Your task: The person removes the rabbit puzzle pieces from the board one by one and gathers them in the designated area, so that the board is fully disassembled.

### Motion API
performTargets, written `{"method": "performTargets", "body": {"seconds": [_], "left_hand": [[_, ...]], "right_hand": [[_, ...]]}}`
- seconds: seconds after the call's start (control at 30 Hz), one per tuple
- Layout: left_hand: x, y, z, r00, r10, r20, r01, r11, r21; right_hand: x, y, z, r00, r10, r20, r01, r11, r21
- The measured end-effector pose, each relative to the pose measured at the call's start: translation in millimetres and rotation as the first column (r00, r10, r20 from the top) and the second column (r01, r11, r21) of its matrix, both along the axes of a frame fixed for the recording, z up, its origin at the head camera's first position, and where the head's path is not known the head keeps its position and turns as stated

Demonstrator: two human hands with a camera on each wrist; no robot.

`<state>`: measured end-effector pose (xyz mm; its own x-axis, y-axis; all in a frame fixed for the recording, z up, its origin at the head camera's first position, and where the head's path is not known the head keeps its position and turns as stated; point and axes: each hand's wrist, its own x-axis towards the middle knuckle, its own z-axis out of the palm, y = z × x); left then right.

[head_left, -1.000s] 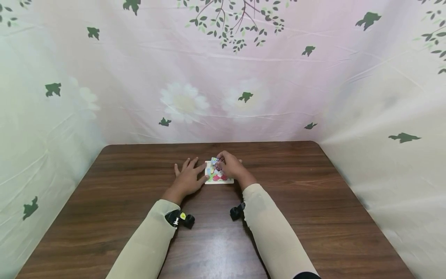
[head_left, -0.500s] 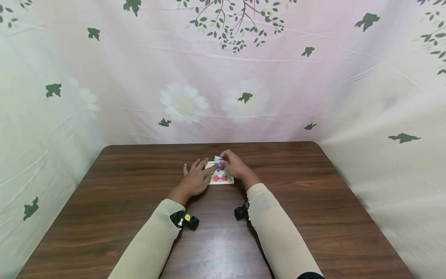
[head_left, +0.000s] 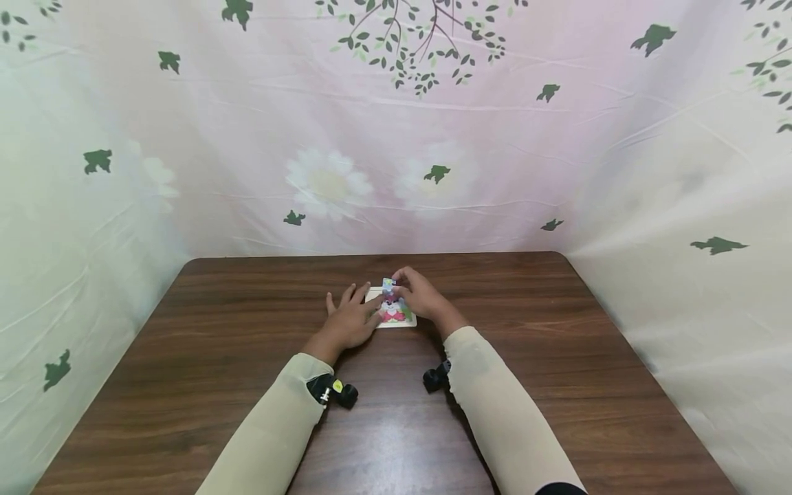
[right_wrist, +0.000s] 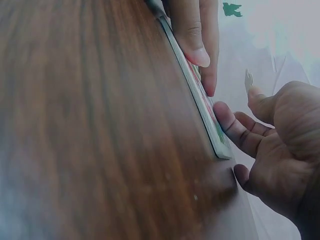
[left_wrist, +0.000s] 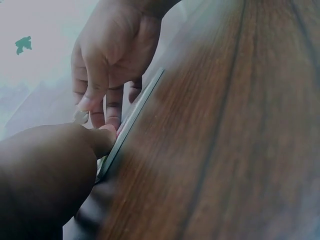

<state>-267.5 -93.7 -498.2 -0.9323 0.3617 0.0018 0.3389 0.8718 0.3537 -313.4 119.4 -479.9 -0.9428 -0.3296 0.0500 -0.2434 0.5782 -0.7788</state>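
Note:
A small white-edged jigsaw puzzle board (head_left: 402, 325) with a cartoon animal picture lies flat near the far side of the table. My left hand (head_left: 348, 323) rests over its left part, fingers spread and reaching onto the picture. With thumb and fingertip my right hand (head_left: 423, 295) pinches a light-coloured puzzle piece (head_left: 388, 282) above the board's far edge. In the right wrist view that puzzle piece (right_wrist: 248, 79) stands on edge, raised over the board, while other fingers of the right hand (right_wrist: 285, 130) touch down at the board. The left hand hides the board's left portion.
The dark wood table (head_left: 247, 385) extends all around the board. A printed cloth backdrop (head_left: 396, 124) hangs behind its far edge and along both sides. Each wrist carries a black camera, such as the left wrist camera (head_left: 348, 396).
Compared with a second ago, the left hand has slid right, from beside the board onto its picture. The right hand, still pinching the puzzle piece, has shifted slightly right.

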Motion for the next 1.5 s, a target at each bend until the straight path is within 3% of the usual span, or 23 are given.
{"method": "performTargets", "body": {"seconds": [0.3,0.6,0.93,1.5], "left_hand": [[-0.1,2.6,-0.9,1.000,0.016,0.011,-0.016,1.000,-0.020],[0.5,1.7,-0.1,1.000,0.018,0.020,-0.018,0.999,-0.028],[1.6,3.0,0.0,1.000,0.029,0.007,-0.029,0.998,-0.048],[3.1,4.0,2.9,0.999,0.030,0.021,-0.029,0.998,-0.057]], "right_hand": [[0.5,12.2,-2.3,0.998,0.030,-0.057,-0.033,0.998,-0.052],[3.9,36.5,-2.8,0.990,0.042,-0.136,-0.042,0.999,0.002],[4.0,66.6,-5.0,0.990,0.009,-0.142,0.000,0.998,0.057],[2.8,105.5,-8.4,0.986,-0.016,-0.168,0.020,1.000,0.019]]}}
